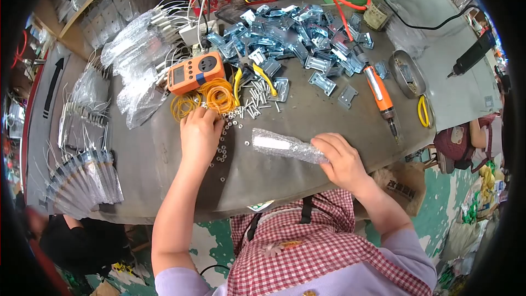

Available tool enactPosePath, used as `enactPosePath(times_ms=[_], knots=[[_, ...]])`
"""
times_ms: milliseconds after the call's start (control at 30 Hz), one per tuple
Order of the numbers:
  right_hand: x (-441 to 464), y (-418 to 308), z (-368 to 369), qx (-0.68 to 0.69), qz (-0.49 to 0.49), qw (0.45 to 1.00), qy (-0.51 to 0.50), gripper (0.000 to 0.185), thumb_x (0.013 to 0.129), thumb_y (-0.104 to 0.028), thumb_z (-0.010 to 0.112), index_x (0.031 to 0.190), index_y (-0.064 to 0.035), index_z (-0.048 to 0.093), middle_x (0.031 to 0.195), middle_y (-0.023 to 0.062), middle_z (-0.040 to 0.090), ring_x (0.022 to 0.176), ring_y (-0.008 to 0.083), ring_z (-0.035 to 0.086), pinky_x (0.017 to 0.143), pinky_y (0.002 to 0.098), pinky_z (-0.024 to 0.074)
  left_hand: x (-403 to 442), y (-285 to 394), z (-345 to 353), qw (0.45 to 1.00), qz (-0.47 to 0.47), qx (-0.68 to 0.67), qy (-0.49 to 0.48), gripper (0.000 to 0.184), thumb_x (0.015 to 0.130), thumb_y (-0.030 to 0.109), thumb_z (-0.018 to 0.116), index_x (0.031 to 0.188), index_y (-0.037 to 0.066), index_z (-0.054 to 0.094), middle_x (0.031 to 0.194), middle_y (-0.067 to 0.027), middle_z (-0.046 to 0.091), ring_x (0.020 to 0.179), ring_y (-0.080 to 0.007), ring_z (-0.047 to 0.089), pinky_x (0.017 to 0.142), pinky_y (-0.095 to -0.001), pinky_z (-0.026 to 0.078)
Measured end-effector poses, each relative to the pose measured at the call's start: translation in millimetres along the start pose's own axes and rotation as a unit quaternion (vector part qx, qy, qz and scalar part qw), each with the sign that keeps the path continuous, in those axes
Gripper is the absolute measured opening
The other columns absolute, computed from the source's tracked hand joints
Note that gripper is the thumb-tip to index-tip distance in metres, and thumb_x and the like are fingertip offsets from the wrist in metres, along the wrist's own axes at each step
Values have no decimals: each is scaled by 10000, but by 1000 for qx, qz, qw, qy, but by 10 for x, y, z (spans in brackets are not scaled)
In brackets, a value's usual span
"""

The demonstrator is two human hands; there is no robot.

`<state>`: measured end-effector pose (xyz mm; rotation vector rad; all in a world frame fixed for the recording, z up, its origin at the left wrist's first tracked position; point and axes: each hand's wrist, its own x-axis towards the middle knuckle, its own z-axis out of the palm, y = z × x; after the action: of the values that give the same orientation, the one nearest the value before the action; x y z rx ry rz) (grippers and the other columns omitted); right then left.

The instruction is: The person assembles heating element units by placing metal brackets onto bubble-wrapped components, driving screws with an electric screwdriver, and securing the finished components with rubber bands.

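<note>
My right hand (338, 160) is closed on the right end of a bubble-wrapped piece (279, 145) with a white part showing inside, held low over the grey table. At the front edge of the yellow rubber bands (218, 96), my left hand (201, 130) has its fingers bent down and drawn together; whatever they may hold is hidden. Just behind the bands lies an orange meter (196, 72). Small white rings (222, 153) are scattered to the right of my left hand, near a heap of metal pins (253, 98).
Blue-silver metal brackets (296, 35) are piled at the back. Yellow-handled pliers (264, 79), an orange electric screwdriver (379, 90) and an oval tin (407, 74) lie around them. Wrapped pieces with wires (137, 49) fill the left. Another person (82, 244) is at lower left.
</note>
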<state>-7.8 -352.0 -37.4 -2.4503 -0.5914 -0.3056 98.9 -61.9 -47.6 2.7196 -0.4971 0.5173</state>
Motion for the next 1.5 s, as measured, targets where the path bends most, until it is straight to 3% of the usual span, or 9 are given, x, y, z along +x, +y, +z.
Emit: enactPosePath(times_ms=[233, 467, 600, 767, 1067, 1133, 1267, 1367, 1500], knots=[[75, 165, 82, 88, 55, 994, 27, 473, 700, -24, 653, 1149, -38, 504, 1170, 135, 517, 1032, 293, 531, 856, 356, 459, 50, 185, -263, 971, -103, -204, -71, 124, 736, 61, 637, 848, 33, 591, 820, -119, 619, 792, -251, 605, 713, -356, 457], [301, -210, 587, 789, 242, 543, -152, 555, 850, -162, 610, 1302, 25, 349, 1224, 103, 486, 1106, 153, 475, 945, 314, 387, -419, 413, -120, 903, -101, -372, -189, 367, 759, 144, 654, 1104, 70, 555, 1071, -102, 585, 995, -244, 547, 875, -361, 432], [314, -256, 455, 805, 210, 545, -106, 550, 863, -186, 595, 1296, 37, 339, 1186, 79, 509, 1077, 173, 497, 941, 322, 393, -423, 403, -380, 455, -355, -809, -110, 526, 838, 166, 573, 1304, 85, 343, 1126, -81, 548, 926, -159, 548, 727, -256, 450], [430, -308, 83, 293, 109, 950, 7, 316, 814, -111, 602, 1089, -4, 492, 1006, 144, 537, 939, 268, 557, 805, 316, 434, -317, 894, -767, 827, -83, -555, 39, 907, 727, 471, 648, 1391, 49, 198, 1315, -133, 378, 1067, -178, 460, 751, -274, 389], [322, -324, -9, 193, 61, 978, 48, 351, 744, -52, 624, 1073, -39, 503, 978, 129, 520, 870, 329, 542, 737, 367, 456, -150, 723, -1035, 682, -221, -697, 15, 982, 703, 547, 621, 1386, -5, 181, 1274, -181, 443, 1140, -224, 430, 821, -284, 389], [406, -363, 81, 132, 47, 987, 73, 381, 721, -38, 628, 1080, -54, 502, 994, 126, 519, 881, 343, 541, 733, 385, 460, -315, 1027, -1033, 929, 91, -340, -117, 751, 746, 335, 665, 1328, 1, 328, 1175, -178, 515, 1003, -240, 520, 831, -390, 433], [501, -260, 121, 216, 71, 971, 79, 398, 771, -110, 640, 1126, -28, 478, 996, 124, 547, 921, 283, 555, 781, 350, 459, -348, 1311, -693, 867, 261, -274, -325, 498, 772, 60, 568, 1249, 27, 429, 898, -143, 590, 720, -252, 580, 669, -330, 492], [430, -112, 37, 617, 193, 760, 67, 428, 846, -159, 617, 1172, 49, 433, 1048, 76, 545, 985, 142, 504, 879, 307, 411, -348, 828, -744, 864, -124, -427, -237, 474, 762, 15, 541, 1225, 11, 440, 864, -130, 616, 577, -199, 593, 540, -299, 492], [506, -182, 86, 696, 203, 684, 85, 423, 853, -140, 604, 1187, 42, 418, 1075, 84, 532, 994, 147, 509, 881, 301, 415, -231, 616, -693, 552, 64, -612, -563, 519, 822, 46, 522, 1309, 30, 345, 1029, -173, 598, 535, -190, 606, 500, -286, 504]])
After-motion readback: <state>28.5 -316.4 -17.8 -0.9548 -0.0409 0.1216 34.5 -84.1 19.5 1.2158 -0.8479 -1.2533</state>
